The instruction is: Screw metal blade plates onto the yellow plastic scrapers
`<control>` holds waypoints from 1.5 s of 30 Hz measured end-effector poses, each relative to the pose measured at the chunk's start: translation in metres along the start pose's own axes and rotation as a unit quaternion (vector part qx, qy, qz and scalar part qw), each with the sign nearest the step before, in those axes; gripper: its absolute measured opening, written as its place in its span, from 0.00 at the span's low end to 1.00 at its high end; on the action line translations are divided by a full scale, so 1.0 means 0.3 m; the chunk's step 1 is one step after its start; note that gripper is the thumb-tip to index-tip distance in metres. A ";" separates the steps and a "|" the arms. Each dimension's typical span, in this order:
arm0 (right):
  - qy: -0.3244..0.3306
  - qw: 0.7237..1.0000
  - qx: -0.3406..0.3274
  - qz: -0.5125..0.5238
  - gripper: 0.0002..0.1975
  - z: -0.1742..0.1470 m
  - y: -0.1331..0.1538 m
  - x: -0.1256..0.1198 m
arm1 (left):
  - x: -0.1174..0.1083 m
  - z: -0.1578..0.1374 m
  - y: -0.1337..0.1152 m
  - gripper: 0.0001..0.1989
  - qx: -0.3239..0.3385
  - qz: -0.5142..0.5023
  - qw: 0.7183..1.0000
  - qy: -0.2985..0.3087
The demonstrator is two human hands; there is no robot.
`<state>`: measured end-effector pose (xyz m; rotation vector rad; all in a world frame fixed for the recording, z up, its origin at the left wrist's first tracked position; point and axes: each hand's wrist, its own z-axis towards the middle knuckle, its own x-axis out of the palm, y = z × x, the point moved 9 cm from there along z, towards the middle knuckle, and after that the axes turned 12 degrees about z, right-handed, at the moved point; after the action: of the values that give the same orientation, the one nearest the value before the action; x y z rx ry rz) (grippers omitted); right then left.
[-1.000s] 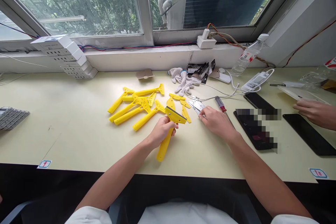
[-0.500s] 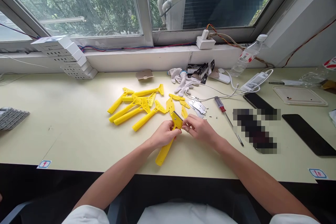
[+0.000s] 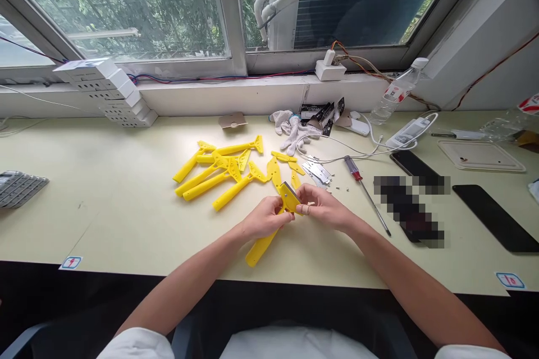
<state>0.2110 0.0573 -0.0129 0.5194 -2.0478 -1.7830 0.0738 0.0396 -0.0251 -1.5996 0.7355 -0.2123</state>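
- A yellow scraper (image 3: 290, 201) was held just above or against the near part of the pale table (image 3: 135, 219), in front of the seated person; whether its lower end touched the table could not be told
- The left hand (image 3: 265, 216) was clamped around the scraper where its neck met the head, thumb and fingers pressed together there
- The right hand (image 3: 322, 207) was closed in a pinch on the right end of the head, the two hands almost meeting
- The handle (image 3: 259, 249) stuck out below the left hand, slanting toward the person
- The scraper looked like stiff plastic, probably light enough for one hand and unlikely to bend; its smooth surface might have been a little slippery
- A dark strip (image 3: 291, 189) ran along the top edge of the head and was possibly sharp, so the handle or neck seemed the safest place to take hold, with fingertips on the flat faces and away from that edge
- More yellow handles (image 3: 206, 183) lay to the left, small yellow plates (image 3: 283, 156) just beyond the hands, and thin metal strips (image 3: 315, 171), likely slick and awkward to pick up, near the right hand, with a screwdriver (image 3: 356, 175) farther right
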 end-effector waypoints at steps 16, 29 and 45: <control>-0.037 0.988 -0.037 -0.146 0.07 -0.026 0.056 0.000 | -0.001 0.011 0.029 0.07 -0.027 0.014 0.998 0.050; -0.023 0.997 0.012 -0.075 0.12 -0.009 -0.005 0.003 | -0.042 -0.015 -0.015 0.15 -0.020 0.055 0.997 0.042; -0.117 0.976 0.130 0.126 0.15 0.002 -0.101 -0.064 | -0.015 -0.043 -0.090 0.30 0.135 0.529 0.836 -0.051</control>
<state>0.2283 0.0637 -0.0438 0.1120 -2.4040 -1.4963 0.0722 0.0313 0.0041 -0.7481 1.3286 0.5576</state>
